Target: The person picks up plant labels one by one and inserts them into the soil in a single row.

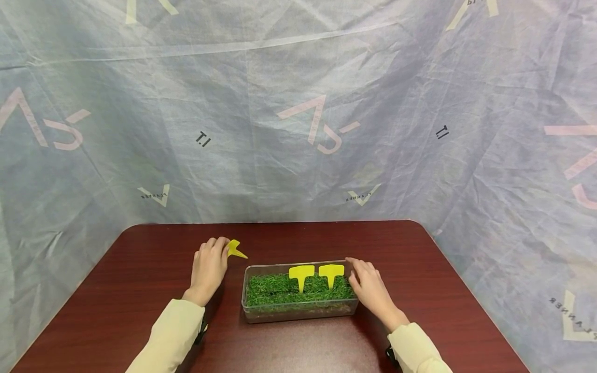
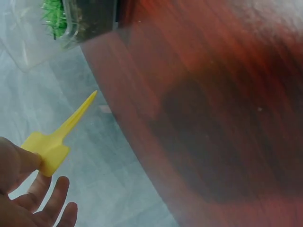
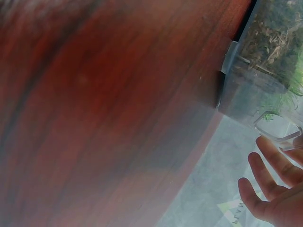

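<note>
My left hand (image 1: pixel 208 267) pinches a yellow T-shaped plant label (image 1: pixel 235 249) by its wide head, up and to the left of a clear planter box (image 1: pixel 298 312). In the left wrist view, the label's pointed stem (image 2: pixel 78 116) slants away from the fingers. Two more yellow plant labels stand upright in the green grass (image 1: pixel 270 289): one near the middle (image 1: pixel 301 272), one to its right (image 1: pixel 331 270). My right hand (image 1: pixel 371 287) rests at the box's right end, its fingers loosely spread at the rim (image 3: pixel 279 138); part of its thumb side is out of the right wrist view.
The box stands on a dark red wooden table (image 1: pixel 298 344) with rounded far corners. A grey printed cloth (image 1: pixel 247 129) hangs close behind the table and along both sides. Brown soil-like matter (image 3: pixel 272 45) shows through the box's clear wall.
</note>
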`<state>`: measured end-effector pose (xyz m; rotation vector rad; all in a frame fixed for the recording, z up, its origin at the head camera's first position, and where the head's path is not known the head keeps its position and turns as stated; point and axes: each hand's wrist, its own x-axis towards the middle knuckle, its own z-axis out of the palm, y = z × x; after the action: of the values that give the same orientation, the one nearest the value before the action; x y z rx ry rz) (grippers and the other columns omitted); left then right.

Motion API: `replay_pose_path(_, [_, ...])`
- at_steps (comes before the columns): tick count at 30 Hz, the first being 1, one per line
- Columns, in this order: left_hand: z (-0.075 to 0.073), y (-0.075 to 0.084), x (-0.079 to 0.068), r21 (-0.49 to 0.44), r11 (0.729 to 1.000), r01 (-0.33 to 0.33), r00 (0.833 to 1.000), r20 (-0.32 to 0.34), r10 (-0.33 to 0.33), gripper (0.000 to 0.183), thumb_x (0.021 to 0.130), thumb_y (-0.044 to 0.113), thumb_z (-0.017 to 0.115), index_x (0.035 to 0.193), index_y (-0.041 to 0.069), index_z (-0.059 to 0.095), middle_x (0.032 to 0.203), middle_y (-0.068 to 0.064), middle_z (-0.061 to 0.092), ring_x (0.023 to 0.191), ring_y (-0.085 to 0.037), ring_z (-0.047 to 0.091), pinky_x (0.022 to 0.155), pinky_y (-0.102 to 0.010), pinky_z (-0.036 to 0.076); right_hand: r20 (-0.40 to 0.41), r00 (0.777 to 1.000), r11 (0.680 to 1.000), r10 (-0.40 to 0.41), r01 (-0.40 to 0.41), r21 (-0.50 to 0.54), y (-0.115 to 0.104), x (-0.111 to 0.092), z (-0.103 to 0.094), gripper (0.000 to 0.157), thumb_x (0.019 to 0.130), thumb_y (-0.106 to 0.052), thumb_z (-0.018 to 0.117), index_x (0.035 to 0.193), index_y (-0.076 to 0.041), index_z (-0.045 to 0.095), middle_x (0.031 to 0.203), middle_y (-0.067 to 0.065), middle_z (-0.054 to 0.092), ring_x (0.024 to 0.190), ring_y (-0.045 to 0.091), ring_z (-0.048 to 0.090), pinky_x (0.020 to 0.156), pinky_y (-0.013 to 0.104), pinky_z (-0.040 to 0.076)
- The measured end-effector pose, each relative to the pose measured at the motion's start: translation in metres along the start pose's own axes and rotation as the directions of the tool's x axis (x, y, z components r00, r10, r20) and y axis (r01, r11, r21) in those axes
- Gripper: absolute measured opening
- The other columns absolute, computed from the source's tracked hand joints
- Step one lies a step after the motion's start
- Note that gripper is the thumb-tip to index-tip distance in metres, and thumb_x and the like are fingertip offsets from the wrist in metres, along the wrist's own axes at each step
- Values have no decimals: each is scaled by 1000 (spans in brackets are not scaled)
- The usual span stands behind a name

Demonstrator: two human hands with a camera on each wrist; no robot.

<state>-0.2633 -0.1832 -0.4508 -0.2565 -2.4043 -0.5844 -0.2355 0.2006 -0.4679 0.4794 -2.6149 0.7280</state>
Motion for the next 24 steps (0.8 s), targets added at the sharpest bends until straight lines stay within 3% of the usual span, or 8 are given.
replay_pose_path(12, [-13,17,9,-1,995,-104,990,-99,104,13,89,0,69,102,1,66,89,-13,60,85,-37,56,71,-50,43,-16,1000,1000,-12,12,-6,2,-1,3,35,91,-1,56,125,1,60,80,-5,52,85,22,50,71,40,35])
replay_pose_path(24, [-26,55,16,-27,979,-201,973,-121,196,15,87,0,71,101,4,68,87,-9,59,84,-34,55,77,-50,43,-54,997,999,-50,50,-1,1,-2,2,34,89,-1,55,123,1,61,80,-5,53,84,23,51,69,41,36])
